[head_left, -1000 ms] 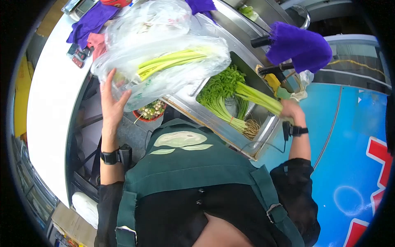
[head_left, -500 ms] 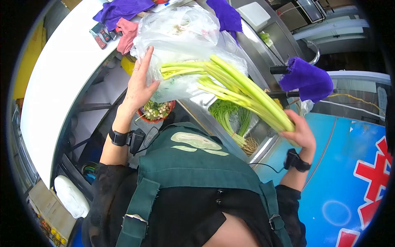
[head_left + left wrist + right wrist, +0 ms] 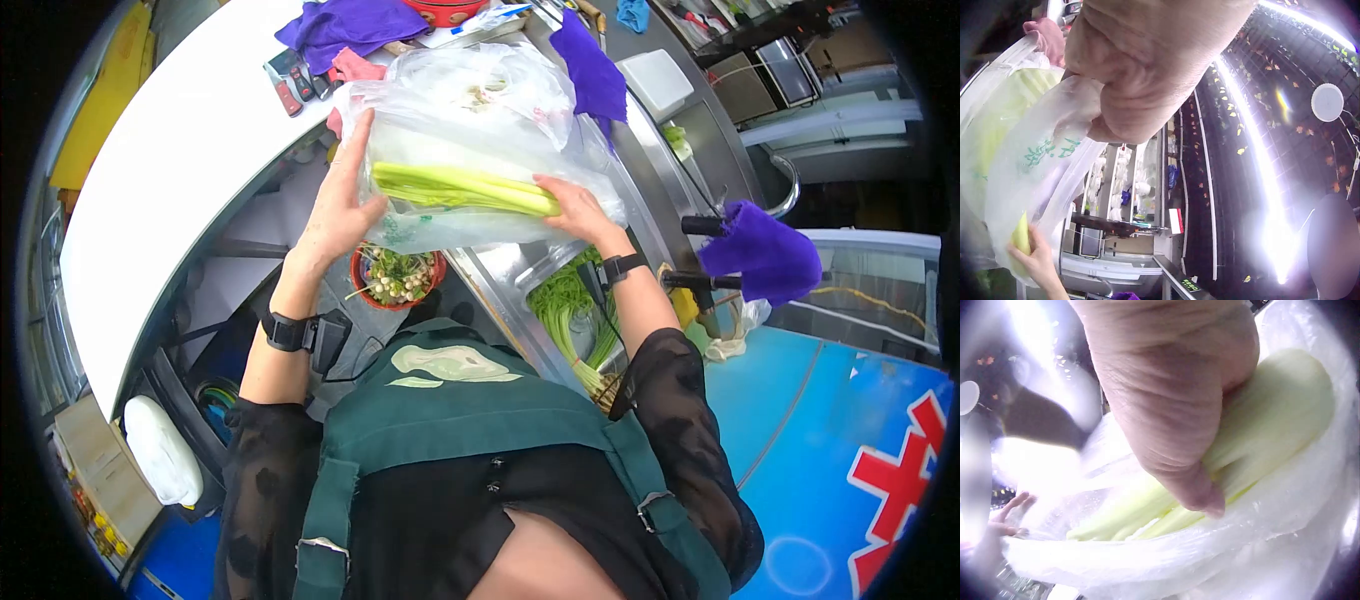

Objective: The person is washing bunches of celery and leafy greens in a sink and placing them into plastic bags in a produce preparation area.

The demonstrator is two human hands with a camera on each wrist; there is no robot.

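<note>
A bunch of celery (image 3: 460, 190) lies lengthwise in the clear plastic bag (image 3: 470, 235), its pale base toward the right. My right hand (image 3: 580, 210) grips it near that base; the right wrist view shows the thumb and palm of this hand (image 3: 1172, 406) on the celery stalks (image 3: 1272, 412), with the bag's film around them. At the bag's left end my left hand (image 3: 340, 205) touches the plastic, fingers straight and thumb spread. Up close in the left wrist view, the left hand (image 3: 1147, 69) is beside the bag's green-printed film (image 3: 1047, 156).
Leafy greens (image 3: 565, 315) with roots lie in the steel sink below my right forearm. A red basket of small white bulbs (image 3: 400, 275) stands under the bag. Knives (image 3: 285, 85) and a purple cloth (image 3: 350, 30) lie on the white counter (image 3: 150, 210); another purple cloth (image 3: 755, 255) covers a handle.
My right hand has carried the celery from above the sink leftward into the bag. My left hand stays at the bag's left end while the view shifts.
</note>
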